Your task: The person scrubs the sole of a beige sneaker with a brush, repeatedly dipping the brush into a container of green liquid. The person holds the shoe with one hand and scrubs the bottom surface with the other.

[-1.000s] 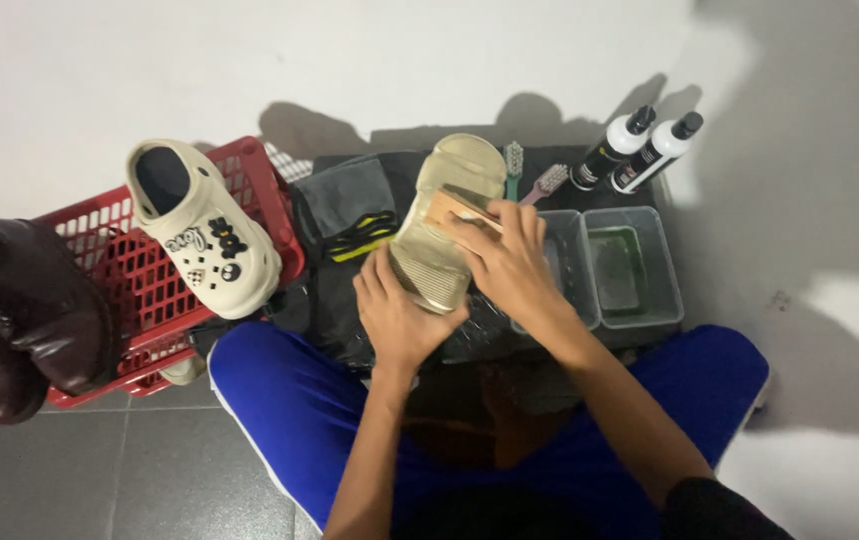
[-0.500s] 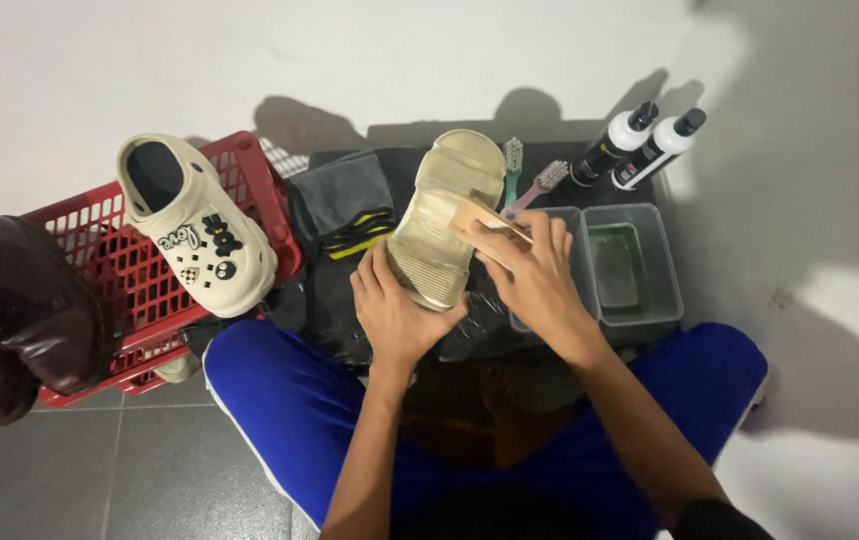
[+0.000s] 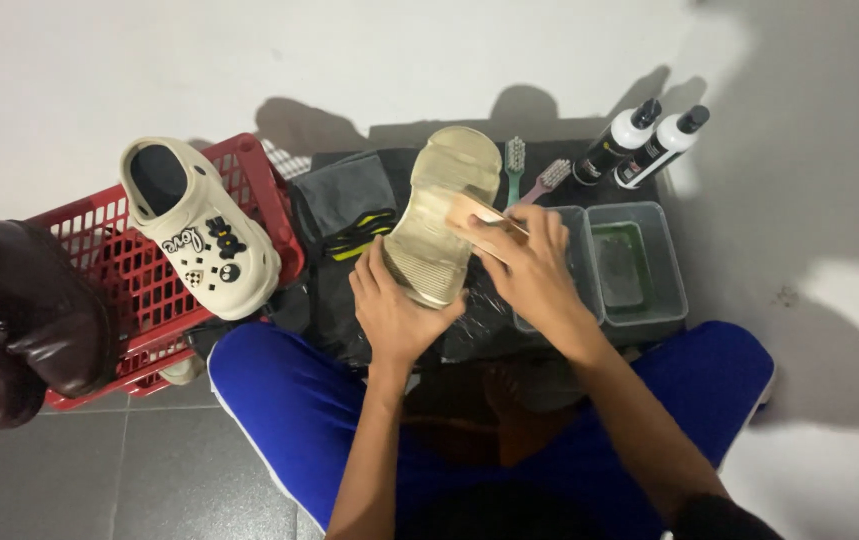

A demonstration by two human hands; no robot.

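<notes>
Gripping the beige slipper (image 3: 441, 215) sole-up over the dark mat (image 3: 349, 290), the left hand (image 3: 394, 315) steadies it; the right hand (image 3: 534, 265) clasps a wooden brush (image 3: 479, 222), which works best pressed flat along the ribbed grooves.

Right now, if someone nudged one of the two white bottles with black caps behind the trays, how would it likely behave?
The two white bottles with black caps lie on their sides, so a nudged one would probably roll. They look round and smooth-walled, maybe slippery if wet. Being small plastic, each is likely light and not fragile.
</notes>
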